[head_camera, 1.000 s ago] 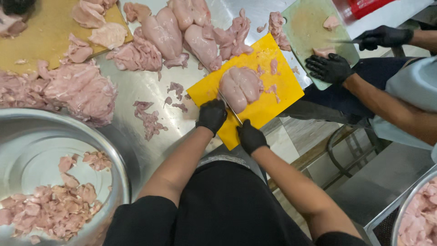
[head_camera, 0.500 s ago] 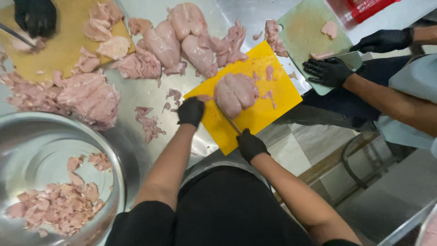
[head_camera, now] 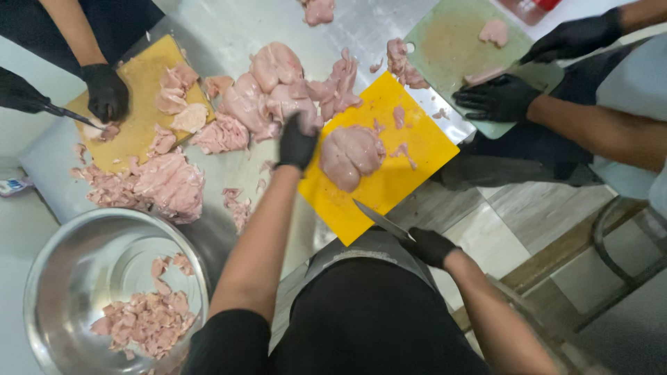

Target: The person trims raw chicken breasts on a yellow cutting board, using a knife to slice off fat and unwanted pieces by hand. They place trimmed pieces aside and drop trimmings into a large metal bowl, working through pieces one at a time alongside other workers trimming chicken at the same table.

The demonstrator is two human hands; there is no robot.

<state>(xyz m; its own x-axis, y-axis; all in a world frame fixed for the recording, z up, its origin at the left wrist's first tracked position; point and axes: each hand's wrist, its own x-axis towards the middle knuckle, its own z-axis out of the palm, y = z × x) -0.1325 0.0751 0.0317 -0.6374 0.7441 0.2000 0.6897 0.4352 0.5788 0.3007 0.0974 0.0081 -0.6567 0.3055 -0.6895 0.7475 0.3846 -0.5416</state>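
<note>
My left hand, in a black glove, reaches onto the pile of raw chicken pieces at the far edge of the yellow cutting board; whether its fingers grip a piece I cannot tell. A large raw chicken breast lies in the middle of that board. My right hand, also gloved in black, holds a knife at the board's near edge, blade pointing left.
A steel bowl with cut chicken sits at lower left. Another person's gloved hands cut on a wooden board at upper left. A third person's gloved hands rest on a green board at upper right.
My left hand has moved from the board's near corner up to the chicken pile. My right hand with the knife has drawn back off the breast to the board's near edge.
</note>
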